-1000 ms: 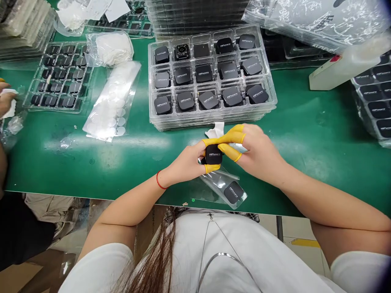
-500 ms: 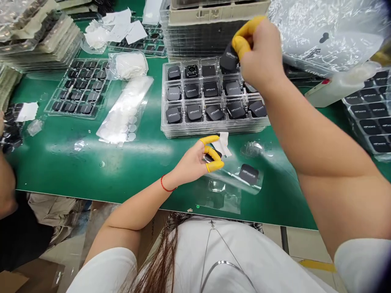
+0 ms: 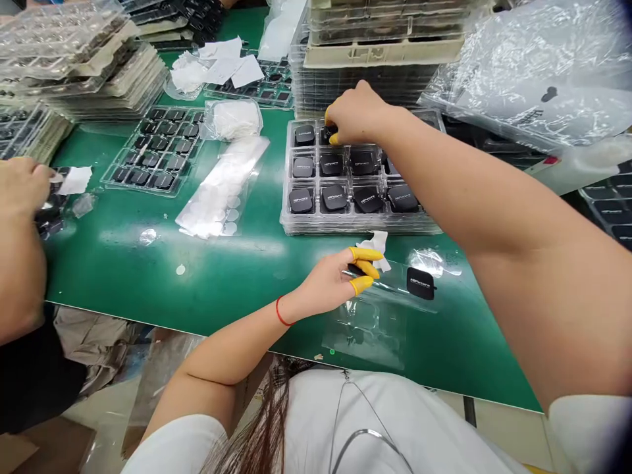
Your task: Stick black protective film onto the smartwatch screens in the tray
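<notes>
Leftward along the far row of the tray (image 3: 363, 225), the right hand (image 3: 363, 113) has moved from the fourth cell, where it held a black block over the row, to the second, where a watch (image 3: 328, 134) sits. Its thumb and forefinger, in yellow cots, curl in close about the watch; whether they grip it cannot be told. Wrist and forearm hide cells at the tray's right, so the earlier block is not to be made out.

The left hand (image 3: 328, 282) stays near, in front of the tray. It is half curled, thumb and fingers a little apart, with a dark piece (image 3: 354, 270) held among them, mostly hidden. Just beyond its fingers lies a white scrap (image 3: 378, 249); to the right, a black square (image 3: 420, 284) marked HiFuture lies on or under clear film. Nearer, a clear sheet (image 3: 368, 339) lies flat on the green table (image 3: 474, 349).

Farther left are white discs (image 3: 212, 191) in a clear sleeve and, beyond them, a second tray (image 3: 171, 191). At the far left, a co-worker's hand (image 3: 22, 189) is just beside white paper (image 3: 76, 180).
</notes>
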`<state>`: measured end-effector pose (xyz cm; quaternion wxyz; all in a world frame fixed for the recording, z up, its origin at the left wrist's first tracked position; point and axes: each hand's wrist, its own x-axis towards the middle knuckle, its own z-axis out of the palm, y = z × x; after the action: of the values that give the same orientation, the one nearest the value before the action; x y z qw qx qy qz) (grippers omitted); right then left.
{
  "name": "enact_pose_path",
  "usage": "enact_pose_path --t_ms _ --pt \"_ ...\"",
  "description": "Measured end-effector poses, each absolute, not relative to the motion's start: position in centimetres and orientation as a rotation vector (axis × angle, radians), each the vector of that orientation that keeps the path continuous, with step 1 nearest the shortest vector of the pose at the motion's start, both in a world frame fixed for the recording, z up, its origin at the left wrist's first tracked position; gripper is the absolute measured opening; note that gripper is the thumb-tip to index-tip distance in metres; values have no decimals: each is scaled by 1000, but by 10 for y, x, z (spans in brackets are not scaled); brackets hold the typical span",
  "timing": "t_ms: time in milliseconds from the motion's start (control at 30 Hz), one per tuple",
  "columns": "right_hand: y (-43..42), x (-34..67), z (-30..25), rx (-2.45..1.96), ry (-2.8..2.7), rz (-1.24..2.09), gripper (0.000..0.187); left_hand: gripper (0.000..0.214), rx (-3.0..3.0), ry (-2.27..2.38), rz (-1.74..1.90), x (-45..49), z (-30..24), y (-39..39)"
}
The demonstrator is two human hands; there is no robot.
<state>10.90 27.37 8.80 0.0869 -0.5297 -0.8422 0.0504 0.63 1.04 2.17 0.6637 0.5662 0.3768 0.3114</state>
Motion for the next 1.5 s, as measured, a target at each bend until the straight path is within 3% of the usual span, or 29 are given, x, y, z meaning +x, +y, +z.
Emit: enact_pose_path --t_ms 67,200,367,433,633,733,867,1000,1133,1267,1367,1500 --pt "270 108 91 -1583 -2421 154 9 32 1288 875 727 6 20 13" --pt "219 127 98 -1489 -2223 207 35 37 1235 938 836 5 13 18" --pt "97 158 79 -1317 -2300 450 22 95 1127 874 918 8 10 17" --pt "58 166 62 -1246 -2398 493 18 103 1159 853 876 11 7 13" --pt "9 203 33 -926 -2303 316 22 61 1387 878 777 14 -2 6" --pt "9 240 22 -1355 -2152 412 13 51 1391 914 708 9 6 9" --pt "16 257 1 -1891 -2239 216 26 49 1384 846 517 10 19 6" --pt "31 225 -9 -1660 -2425 250 37 47 1373 823 504 14 22 1" --pt "36 209 3 -1566 -2409 434 19 50 1290 863 567 11 19 4" --pt "15 210 20 -1138 -2155 267 9 57 1332 913 617 7 14 11" --pt "5 204 20 -837 -2220 120 13 49 1508 946 580 8 11 12" --pt "6 198 14 -924 -2155 54 16 45 1415 929 534 9 10 11"
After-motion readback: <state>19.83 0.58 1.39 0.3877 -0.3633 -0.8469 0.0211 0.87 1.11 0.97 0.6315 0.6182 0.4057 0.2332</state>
